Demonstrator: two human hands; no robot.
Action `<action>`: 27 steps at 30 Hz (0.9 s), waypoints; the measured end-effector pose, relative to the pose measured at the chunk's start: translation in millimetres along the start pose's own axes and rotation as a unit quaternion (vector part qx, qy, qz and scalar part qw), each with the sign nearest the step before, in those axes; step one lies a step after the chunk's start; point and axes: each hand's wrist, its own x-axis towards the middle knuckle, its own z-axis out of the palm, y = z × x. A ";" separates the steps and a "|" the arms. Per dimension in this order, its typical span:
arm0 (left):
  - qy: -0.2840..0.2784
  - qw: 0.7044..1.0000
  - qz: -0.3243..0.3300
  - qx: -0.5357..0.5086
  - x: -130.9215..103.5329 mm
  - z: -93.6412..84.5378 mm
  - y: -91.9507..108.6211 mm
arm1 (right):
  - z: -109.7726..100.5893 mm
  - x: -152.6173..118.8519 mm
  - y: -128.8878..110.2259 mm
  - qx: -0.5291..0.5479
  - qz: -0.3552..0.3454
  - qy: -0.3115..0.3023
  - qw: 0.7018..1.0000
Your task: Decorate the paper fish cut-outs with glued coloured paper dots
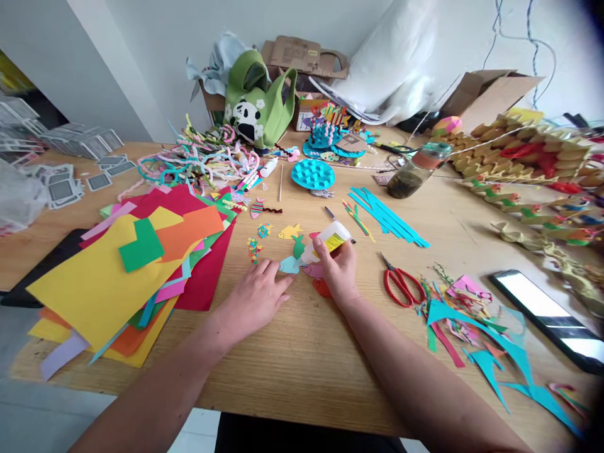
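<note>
Grasping a white glue bottle (pixel 331 238) in the right hand (pixel 341 272), tilted nozzle-down at a light blue paper fish (pixel 289 265) on the wooden table (pixel 283 358). Resting the left hand (pixel 258 294), loosely spread, at the fish's left end.

Tabletop (pixel 283 352), lower centre: grained wood, faint sheen seen. Glue bottle (pixel 334 241), centre: made of smooth white plastic by the look. Fish cut-outs (pixel 289 265) beside it, sheet stack (pixel 89 277) at left: matt paper. Scissors (pixel 391 267), right of centre: metal blades, red handles seen as smooth. Bag (pixel 271 110), upper centre: matt, felt-like cloth. Phone (pixel 542 308), right: screen finished glossy. Jar (pixel 415 171), upper right: clear, shiny; glass or plastic can't be told.
</note>
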 end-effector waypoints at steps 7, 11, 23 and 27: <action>-0.004 1.000 0.002 0.003 -0.2 -0.5 0.3 | 0.0 -1.1 0.7 -0.030 -0.016 -0.005 0.999; -0.003 1.000 0.000 0.004 0.2 0.2 -0.4 | 0.0 -1.1 2.3 -0.031 -0.015 -0.003 0.999; 0.003 1.000 0.002 -0.006 -0.6 0.9 -0.4 | 1.1 -2.7 -2.2 0.000 -0.002 0.000 1.000; -0.003 1.000 -0.003 -0.004 0.0 0.0 0.0 | 1.2 1.0 -3.2 0.081 0.047 0.025 0.995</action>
